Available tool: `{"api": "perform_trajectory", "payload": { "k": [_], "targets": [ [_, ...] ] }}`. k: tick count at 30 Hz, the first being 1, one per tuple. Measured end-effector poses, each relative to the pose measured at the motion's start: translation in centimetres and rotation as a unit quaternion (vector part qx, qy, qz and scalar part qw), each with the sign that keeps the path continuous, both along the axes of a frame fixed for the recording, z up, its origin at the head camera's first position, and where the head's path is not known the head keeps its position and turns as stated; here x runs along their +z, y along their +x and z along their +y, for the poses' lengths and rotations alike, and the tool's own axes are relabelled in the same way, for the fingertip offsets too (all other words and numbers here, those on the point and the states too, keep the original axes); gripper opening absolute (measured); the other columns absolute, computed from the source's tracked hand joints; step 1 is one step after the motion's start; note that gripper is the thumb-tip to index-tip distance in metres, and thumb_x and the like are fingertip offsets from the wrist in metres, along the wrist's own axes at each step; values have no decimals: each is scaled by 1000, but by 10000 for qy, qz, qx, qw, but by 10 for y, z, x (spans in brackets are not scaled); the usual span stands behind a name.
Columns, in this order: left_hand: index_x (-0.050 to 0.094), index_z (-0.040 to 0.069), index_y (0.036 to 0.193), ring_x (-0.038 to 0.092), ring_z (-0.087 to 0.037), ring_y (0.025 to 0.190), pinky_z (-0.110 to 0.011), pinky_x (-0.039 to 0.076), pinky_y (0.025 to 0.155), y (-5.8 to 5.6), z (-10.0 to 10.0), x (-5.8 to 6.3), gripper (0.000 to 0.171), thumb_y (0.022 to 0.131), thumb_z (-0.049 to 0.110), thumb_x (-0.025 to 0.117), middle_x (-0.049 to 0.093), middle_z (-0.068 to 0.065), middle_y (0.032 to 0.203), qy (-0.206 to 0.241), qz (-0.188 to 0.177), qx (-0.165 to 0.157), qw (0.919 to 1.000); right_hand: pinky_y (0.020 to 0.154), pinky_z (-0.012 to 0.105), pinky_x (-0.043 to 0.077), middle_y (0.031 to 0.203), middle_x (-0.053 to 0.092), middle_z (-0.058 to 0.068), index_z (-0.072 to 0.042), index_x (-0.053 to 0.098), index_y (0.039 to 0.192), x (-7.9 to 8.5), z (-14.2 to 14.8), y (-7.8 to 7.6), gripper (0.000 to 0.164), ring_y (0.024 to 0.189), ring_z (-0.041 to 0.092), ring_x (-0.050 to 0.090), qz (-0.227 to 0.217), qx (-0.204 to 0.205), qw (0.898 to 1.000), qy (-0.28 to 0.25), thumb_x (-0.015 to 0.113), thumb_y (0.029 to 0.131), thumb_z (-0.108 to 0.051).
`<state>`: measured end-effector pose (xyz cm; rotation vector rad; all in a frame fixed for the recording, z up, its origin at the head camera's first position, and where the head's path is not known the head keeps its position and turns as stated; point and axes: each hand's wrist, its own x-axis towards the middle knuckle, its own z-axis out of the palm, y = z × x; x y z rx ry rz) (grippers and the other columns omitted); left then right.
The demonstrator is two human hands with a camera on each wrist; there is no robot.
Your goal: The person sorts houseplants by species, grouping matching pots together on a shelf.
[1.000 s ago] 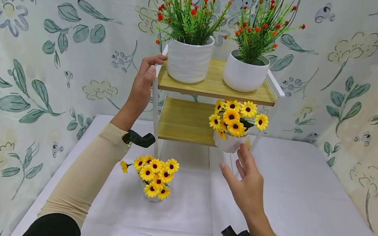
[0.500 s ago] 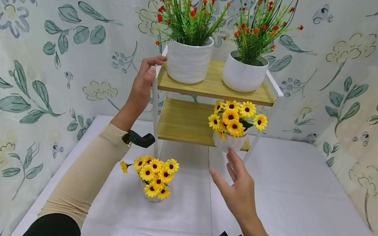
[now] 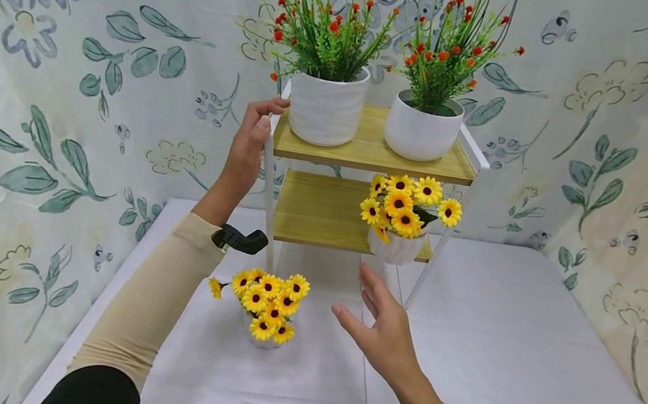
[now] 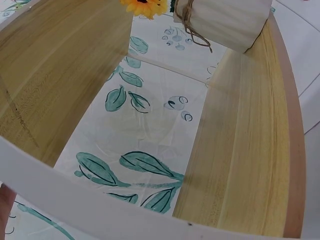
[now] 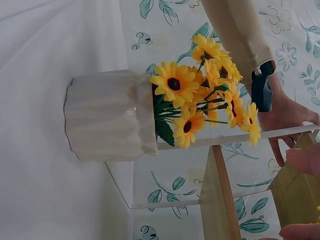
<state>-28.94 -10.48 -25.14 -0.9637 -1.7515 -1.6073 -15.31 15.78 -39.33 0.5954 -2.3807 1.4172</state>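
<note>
My left hand [image 3: 246,151] grips the upper left side of a white-framed plant shelf [image 3: 323,209] with wooden boards. Lower down, my right hand [image 3: 385,339] hovers with fingers spread, holding nothing, between two pots of yellow sunflowers. One sunflower pot [image 3: 396,247] sits at the right end of the lower board, above my fingertips. On the table, left of my right hand, stands the other sunflower pot [image 3: 265,342], its white sides mostly hidden by blooms in the head view. The right wrist view shows this fluted white pot [image 5: 110,115] from the side, with my right fingertips [image 5: 302,160] at the edge.
Two white pots of grass with small red flowers, one left [image 3: 326,110] and one right [image 3: 421,131], stand on the top board. A white cloth [image 3: 525,375] covers the table. Floral fabric [image 3: 88,122] hangs behind and at the sides.
My right hand has drawn away from the sunflower pot on the lower board, moving left and down toward the one on the table. My left hand stays on the shelf frame.
</note>
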Motion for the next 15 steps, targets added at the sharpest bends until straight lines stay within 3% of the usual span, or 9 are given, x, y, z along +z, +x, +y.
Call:
{"api": "perform_trajectory", "payload": {
  "k": [15],
  "targets": [
    [36, -17, 121, 27, -26, 140, -38, 17, 114, -3, -2, -1, 51, 93, 25, 31, 38, -27, 142, -45, 27, 51, 10000, 100, 41, 41, 146, 44, 13, -4, 38, 145, -15, -27, -4, 76, 133, 28, 44, -633, 565, 9963, -111, 77, 82, -24]
  ]
}}
